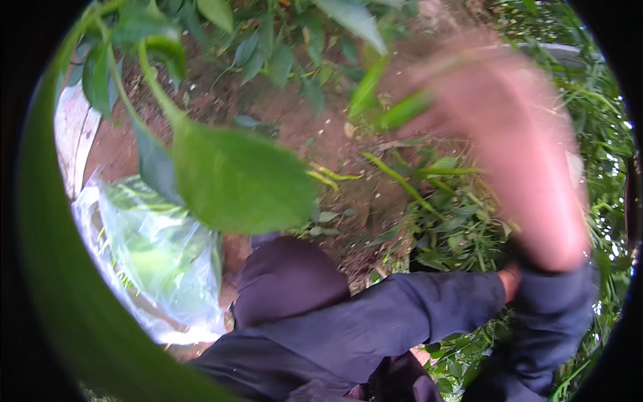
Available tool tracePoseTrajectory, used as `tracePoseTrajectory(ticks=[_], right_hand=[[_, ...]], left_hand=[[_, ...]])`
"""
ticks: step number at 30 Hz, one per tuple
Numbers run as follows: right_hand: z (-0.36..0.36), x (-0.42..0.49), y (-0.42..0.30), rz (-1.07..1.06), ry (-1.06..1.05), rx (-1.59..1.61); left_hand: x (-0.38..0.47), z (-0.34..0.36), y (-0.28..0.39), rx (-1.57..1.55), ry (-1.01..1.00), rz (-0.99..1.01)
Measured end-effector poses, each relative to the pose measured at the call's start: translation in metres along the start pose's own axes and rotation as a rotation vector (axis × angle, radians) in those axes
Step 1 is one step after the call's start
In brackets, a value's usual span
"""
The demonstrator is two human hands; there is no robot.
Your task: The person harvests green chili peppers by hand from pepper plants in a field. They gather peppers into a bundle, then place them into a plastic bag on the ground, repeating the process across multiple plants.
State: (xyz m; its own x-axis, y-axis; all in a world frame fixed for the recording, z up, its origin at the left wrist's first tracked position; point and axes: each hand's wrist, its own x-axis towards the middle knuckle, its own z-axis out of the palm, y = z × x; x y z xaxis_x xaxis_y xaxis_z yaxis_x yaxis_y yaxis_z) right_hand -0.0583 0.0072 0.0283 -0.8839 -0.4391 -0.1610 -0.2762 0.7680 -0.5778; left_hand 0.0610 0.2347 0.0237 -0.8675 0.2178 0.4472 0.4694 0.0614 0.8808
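My right hand [477,90] is strongly blurred over the soil at the upper right, its bare forearm coming out of a pushed-up dark sleeve. A slender green pod [407,108], apparently a chili pepper, shows at its fingers; blur hides whether they grip it. Another blurred green shape [369,88], a pod or leaf, is just beyond. My left arm reaches across to the right in a dark sleeve. Only a bit of my left hand [510,282] shows, beside cut or low foliage [462,221]; its fingers are hidden behind my right arm. Long yellow-green chili peppers [402,181] lie near that foliage.
A clear plastic bag [166,261] with green contents stands on the left. A large leaf [241,176] hangs close to the camera. More thin pods [334,175] lie on bare soil [301,120]. Leafy plants [281,55] border the top and right. My knee [291,281] is below centre.
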Motion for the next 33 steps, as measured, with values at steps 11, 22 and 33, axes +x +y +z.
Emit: tracePoseTrajectory(ticks=[11,22,33], right_hand=[[0.016,0.013,0.028,-0.198,-0.082,-0.272],[-0.27,-0.031,0.18,0.696,1.078,0.525],[-0.216,0.019,0.264,0.896,0.827,0.548]], left_hand=[[-0.003,-0.033,-0.001,-0.092,0.079,-0.019],[-0.012,-0.032,-0.009,0.063,-0.103,0.059],[0.008,-0.074,-0.001,-2.297,-0.164,-1.426]])
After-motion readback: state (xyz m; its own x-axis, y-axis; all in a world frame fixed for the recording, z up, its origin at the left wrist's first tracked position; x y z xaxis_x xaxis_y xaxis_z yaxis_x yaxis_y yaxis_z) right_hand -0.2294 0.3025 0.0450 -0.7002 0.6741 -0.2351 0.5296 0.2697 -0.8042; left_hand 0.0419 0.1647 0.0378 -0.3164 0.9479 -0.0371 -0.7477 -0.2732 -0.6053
